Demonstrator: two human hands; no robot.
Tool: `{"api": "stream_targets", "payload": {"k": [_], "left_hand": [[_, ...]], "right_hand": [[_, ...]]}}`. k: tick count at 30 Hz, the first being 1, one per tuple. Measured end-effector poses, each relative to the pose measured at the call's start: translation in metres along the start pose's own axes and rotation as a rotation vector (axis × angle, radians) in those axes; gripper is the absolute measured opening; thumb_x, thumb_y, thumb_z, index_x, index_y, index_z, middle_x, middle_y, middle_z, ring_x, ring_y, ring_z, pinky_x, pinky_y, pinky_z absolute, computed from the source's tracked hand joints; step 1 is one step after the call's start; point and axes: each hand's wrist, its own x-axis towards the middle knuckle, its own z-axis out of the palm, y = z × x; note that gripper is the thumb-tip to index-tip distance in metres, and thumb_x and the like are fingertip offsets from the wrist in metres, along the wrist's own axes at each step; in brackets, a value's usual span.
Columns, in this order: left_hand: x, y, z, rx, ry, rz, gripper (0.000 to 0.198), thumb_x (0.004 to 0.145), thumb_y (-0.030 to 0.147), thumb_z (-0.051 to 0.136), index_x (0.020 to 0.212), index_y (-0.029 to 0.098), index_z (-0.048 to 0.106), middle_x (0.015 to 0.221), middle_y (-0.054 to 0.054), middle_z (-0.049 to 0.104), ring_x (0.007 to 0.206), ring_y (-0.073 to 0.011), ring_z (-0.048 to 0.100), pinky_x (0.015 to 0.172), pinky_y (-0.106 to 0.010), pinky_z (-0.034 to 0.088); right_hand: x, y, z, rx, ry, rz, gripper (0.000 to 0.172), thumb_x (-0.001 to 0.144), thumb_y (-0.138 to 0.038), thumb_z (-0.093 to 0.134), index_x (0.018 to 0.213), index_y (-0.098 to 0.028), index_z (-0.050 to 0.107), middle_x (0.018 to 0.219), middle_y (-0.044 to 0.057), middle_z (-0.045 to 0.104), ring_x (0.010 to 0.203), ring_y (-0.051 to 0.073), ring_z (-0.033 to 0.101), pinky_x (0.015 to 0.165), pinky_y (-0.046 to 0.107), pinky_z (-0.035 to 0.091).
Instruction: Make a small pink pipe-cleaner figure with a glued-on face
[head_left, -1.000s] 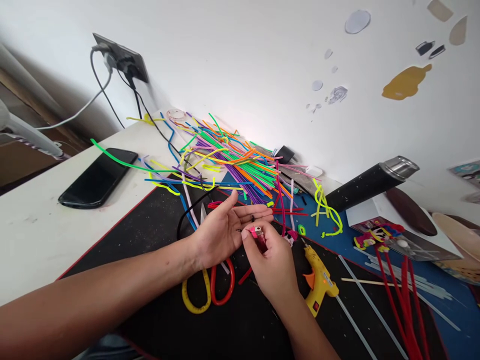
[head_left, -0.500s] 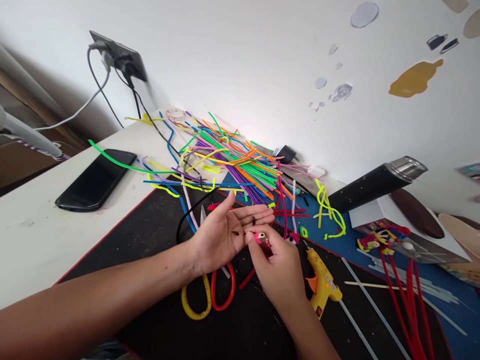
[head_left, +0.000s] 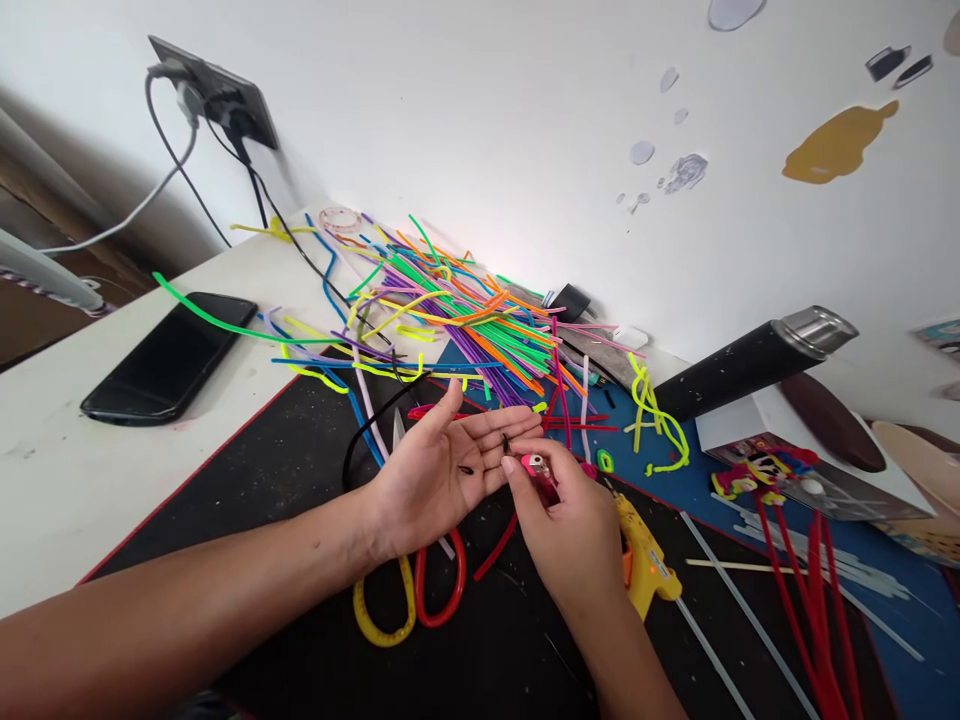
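Observation:
My left hand (head_left: pixel 442 465) lies palm up and open above the black mat (head_left: pixel 300 480), with two small black bits resting on its palm and fingers. My right hand (head_left: pixel 566 525) is closed on a small pink and red craft piece (head_left: pixel 536 468), and its fingertips touch the left hand's fingers by one black bit. Scissors with one yellow and one red handle (head_left: pixel 409 600) lie under my left wrist. A yellow glue gun (head_left: pixel 645 565) lies just right of my right hand.
A heap of coloured pipe cleaners (head_left: pixel 465 320) covers the back of the desk. A black phone (head_left: pixel 169 355) lies at left. A black flask (head_left: pixel 750 365) leans on a white box at right. Red stems (head_left: pixel 817 600) and clear glue sticks (head_left: pixel 720 600) lie at right.
My right hand has shifted slightly right and brought its fingertips against the left hand's fingers. The view has swung a little to the right. My left hand stays open, palm up.

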Motion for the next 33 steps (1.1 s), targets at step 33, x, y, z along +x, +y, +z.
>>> {"api": "stream_targets", "payload": {"k": [33], "left_hand": [[0.0005,-0.009,-0.0065,0.069,-0.009,-0.041,0.07,0.103,0.066,0.045,0.127,0.007,0.073,0.15,-0.022,0.061,0.146,-0.0346,0.049,0.117,-0.039,0.041]], "right_hand": [[-0.0045,-0.0031,0.0056,0.062,-0.142,-0.091,0.007,0.094,-0.026,0.063,0.094,-0.025,0.07,0.076,0.0,0.078,0.062,0.018,0.072,0.057,0.026,0.049]]}}
